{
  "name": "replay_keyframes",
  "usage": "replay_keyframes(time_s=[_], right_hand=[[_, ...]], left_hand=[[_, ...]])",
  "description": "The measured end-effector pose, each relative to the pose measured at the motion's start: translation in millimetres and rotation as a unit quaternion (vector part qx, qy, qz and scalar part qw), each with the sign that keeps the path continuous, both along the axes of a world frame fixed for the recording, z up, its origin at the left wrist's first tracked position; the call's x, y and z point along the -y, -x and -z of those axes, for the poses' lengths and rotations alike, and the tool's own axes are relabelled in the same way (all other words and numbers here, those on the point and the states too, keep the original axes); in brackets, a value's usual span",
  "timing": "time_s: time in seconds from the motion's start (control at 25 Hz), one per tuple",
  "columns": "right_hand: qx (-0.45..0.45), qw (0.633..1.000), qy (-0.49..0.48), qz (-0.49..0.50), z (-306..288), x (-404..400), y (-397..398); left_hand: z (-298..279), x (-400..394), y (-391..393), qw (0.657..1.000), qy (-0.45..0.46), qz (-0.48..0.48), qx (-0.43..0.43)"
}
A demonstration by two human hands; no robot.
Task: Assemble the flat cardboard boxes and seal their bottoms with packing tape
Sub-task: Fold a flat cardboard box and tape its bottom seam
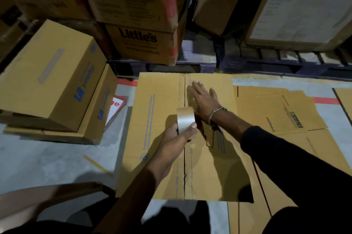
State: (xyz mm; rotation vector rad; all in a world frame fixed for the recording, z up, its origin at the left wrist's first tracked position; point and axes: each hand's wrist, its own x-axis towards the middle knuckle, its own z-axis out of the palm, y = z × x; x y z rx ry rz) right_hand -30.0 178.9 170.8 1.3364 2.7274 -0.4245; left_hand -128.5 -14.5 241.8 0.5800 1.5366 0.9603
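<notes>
Gripping the tape roll (185, 120) in the head view, the left hand (176, 136) is curling its fingers and thumb round the roll's rim, holding it upright on edge over the box (162, 138). Roll is sitting just left of the centre seam (184, 167), approx mid-box.

Right hand (202, 100) is lying flat w/ fingers straight and close together, pressing down on the seam at the far end of the box; a strip of tape looks to be running under the palm back toward the roll, but can't tell for sure in the dim light. A bracelet (216, 112) is sitting on the right wrist, dark sleeve behind it.

Box is standing bottom-up on the grey floor (47, 157), its two big flaps meeting at the seam.

Flat cardboard (276, 111) is lying on the floor to the right, touching the box edge. Two assembled boxes (51, 81) are stacking up at left, top one tilted. Printed cartons (139, 43) are sitting on pallets at the back.
</notes>
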Motion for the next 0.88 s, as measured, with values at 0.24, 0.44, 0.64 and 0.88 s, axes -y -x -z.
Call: replay_keyframes(time_s=[0.24, 0.44, 0.64, 0.88], right_hand=[[-0.011, 1.0, 0.021, 0.009, 9.1, -2.9, -1.7], [0.03, 0.999, 0.013, 0.016, -0.4, 18.3, -8.6], [0.073, 0.997, -0.018, 0.02, 4.3, 57.5, -32.5], [0.065, 0.997, -0.039, 0.031, 10.1, 59.5, -25.0]], left_hand=[[-7.3, 60.9, -28.8, 0.997, -0.029, -0.072, -0.011], [-11.1, 73.8, -36.2, 0.996, -0.047, -0.075, -0.03], [-16.9, 77.8, -42.2, 0.995, -0.064, -0.07, -0.025], [-0.7, 136.1, -54.3, 0.993, -0.051, -0.102, -0.005]])
